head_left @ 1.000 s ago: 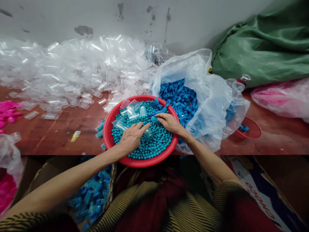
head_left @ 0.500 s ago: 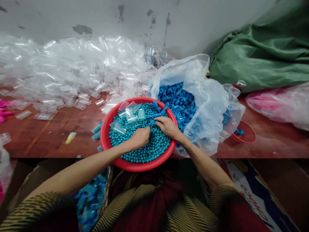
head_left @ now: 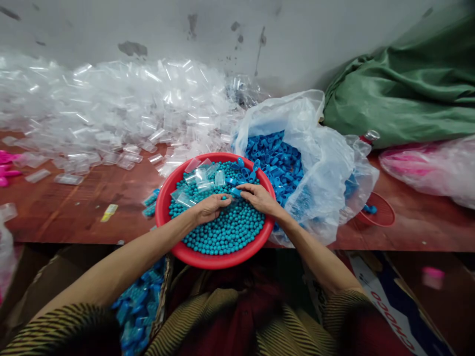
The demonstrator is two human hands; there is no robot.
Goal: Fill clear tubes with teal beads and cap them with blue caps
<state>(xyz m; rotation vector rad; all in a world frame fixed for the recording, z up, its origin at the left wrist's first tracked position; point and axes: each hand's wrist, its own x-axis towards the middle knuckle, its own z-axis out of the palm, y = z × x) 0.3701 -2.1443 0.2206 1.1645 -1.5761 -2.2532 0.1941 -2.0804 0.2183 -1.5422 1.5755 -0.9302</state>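
Both hands meet over the red basin [head_left: 167, 198] of teal beads [head_left: 226, 232]. The left hand [head_left: 208, 207] curls shut on a clear tube, I judge; the right hand [head_left: 260, 198] pinches a blue cap [head_left: 235, 192] just beside the left fingers. Capping seems next, needing alignment. The tube itself is hidden.

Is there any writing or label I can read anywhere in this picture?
"CHOCO", red letters seen upside down on the cardboard box under the table's right end; the word may run on out of view.
Small yellow label on the table: too small to read.
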